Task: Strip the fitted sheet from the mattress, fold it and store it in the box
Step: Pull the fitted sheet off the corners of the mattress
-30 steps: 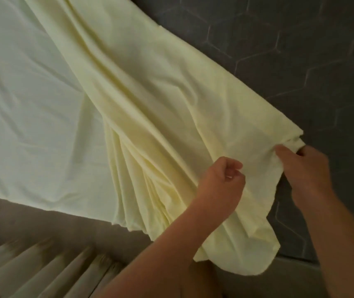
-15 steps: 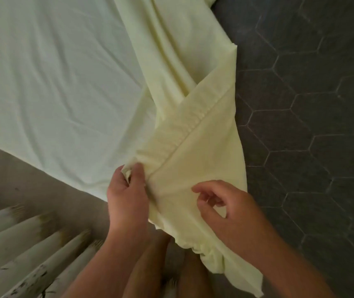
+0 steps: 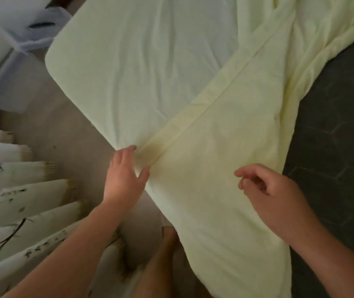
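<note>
Mattress [image 3: 133,61], pale and lightly creased, fills the upper middle of the view, with one rounded corner pointing toward a blurred, translucent plastic box [image 3: 32,29] at the top left. Across its right side lies the pale yellow fitted sheet [image 3: 225,164], pulled loose and folded over on itself; a flat hem band [image 3: 214,97] runs diagonally along the fold, and the lower end of the sheet hangs off the mattress edge toward the person. Dark hexagonal floor tiles [image 3: 332,147] show to the right of the sheet, and cream slats with dark bamboo-like markings [image 3: 10,190] fan out at lower left. The hands are apart. The left hand [image 3: 124,175] rests with straight fingers at the near end of the hem band, at the mattress edge. The right hand [image 3: 272,194] is over the folded sheet with fingers loosely curled, gripping nothing; whether it touches the cloth cannot be told.
</note>
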